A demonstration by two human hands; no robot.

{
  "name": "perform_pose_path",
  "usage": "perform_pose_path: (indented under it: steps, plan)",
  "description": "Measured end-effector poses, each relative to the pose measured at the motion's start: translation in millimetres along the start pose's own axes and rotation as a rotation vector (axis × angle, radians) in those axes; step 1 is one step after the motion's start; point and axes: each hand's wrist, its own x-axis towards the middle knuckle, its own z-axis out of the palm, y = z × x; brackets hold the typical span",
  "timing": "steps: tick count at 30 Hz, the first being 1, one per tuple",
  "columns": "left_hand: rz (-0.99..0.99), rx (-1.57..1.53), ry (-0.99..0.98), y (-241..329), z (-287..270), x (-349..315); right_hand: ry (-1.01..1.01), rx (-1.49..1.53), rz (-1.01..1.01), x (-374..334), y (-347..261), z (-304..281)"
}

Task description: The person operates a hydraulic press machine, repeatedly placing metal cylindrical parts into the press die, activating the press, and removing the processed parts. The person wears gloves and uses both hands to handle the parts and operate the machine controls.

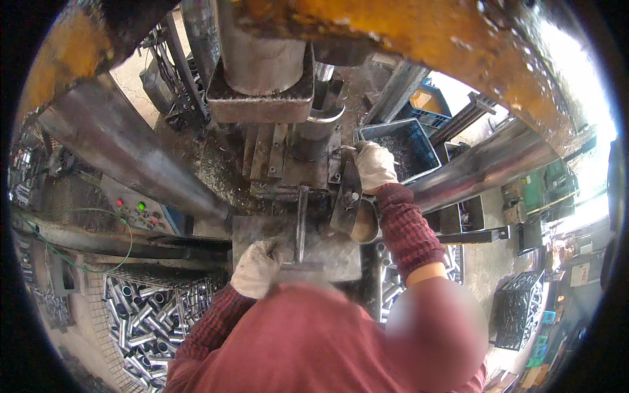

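My left hand (pixel 257 268), in a pale, soiled work glove, is closed at the near left end of a T-shaped metal bar (pixel 302 226). The bar's stem points away from me over a flat metal plate (pixel 344 259). My right hand (pixel 376 167), gloved too, reaches forward to the right of the press die (pixel 313 141). Its fingers are curled around a thin metal rod (pixel 348 149), mostly hidden by the glove. Just below that hand is a dark bracket with a bolt (pixel 350 198). Over the die's left side hangs the heavy square press ram (pixel 262 103).
A blue crate of metal scraps (pixel 429 147) stands beyond my right hand. Thick steel columns (pixel 141 147) flank the press. At left are a control box with coloured buttons (pixel 141 209) and a wire basket (pixel 98 288) of short metal tubes. A black crate (pixel 517 311) stands at right.
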Motion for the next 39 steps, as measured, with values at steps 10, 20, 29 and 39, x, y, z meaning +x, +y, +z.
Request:
perform_pose_path:
  steps: [10,20,29,39]
  plan:
    - [0.147,-0.124,-0.077,12,16,15,-0.151,-0.583,-0.338,88,16,0]
    - [0.202,0.289,-0.067,-4,22,0,-0.12,-0.541,-0.229,81,19,28]
    - [0.318,0.212,0.103,-6,28,1,-0.062,-0.475,-0.177,78,7,16]
    - [0.273,0.375,-0.014,-22,35,-2,-0.24,-0.167,-0.064,91,36,12]
